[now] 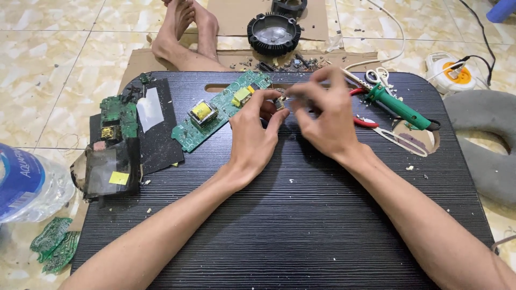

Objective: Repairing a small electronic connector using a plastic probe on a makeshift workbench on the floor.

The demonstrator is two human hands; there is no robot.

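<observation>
Here, left hand (pixel 252 134) and right hand (pixel 322 115) both pinched on a small component (pixel 280 102).

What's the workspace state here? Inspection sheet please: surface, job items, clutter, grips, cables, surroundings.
Surface: black ridged tray table on the floor, dusted with small crumbs.
Job's things: small part pinched between both hands; green circuit board with yellow blocks just left of them.
Clutter: second circuit board on a dark sheet, soldering iron, red-handled pliers, scissors.
Grips: left hand and right hand meet fingertip to fingertip on the part.
Cables: white cord; black cord into a white reel.
Surroundings: tiled floor, cardboard, round black housing, water bottle, grey cushion, bare feet.
</observation>
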